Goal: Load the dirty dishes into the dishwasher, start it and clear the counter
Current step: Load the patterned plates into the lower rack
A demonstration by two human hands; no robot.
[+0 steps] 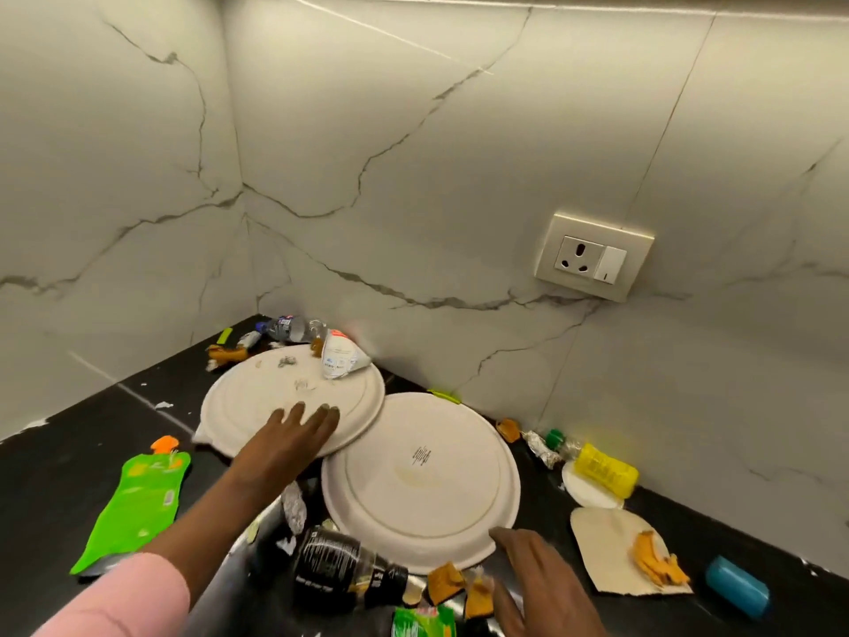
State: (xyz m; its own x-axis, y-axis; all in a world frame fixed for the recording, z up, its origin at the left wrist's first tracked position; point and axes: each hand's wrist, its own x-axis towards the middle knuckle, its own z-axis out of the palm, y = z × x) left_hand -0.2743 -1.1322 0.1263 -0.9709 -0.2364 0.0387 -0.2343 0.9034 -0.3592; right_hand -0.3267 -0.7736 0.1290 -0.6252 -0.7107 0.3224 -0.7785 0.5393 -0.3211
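Two white plates lie upside down on the black counter (59,457) in the corner. The far plate (257,397) carries scraps and a crumpled white wrapper (340,358), and its edge overlaps the near plate (422,480). My left hand (294,434) rests flat on the far plate's near rim, fingers straight. My right hand (537,577) lies open at the near plate's front right edge, fingertips touching the rim. Neither hand grips anything.
Litter surrounds the plates: a green pouch (133,498) at left, a dark bottle (340,567) in front, a crushed clear bottle (289,328) at the back, a yellow bottle (602,468), torn paper plate with peel (615,544) and a blue object (737,586) at right. A wall socket (592,257) sits above.
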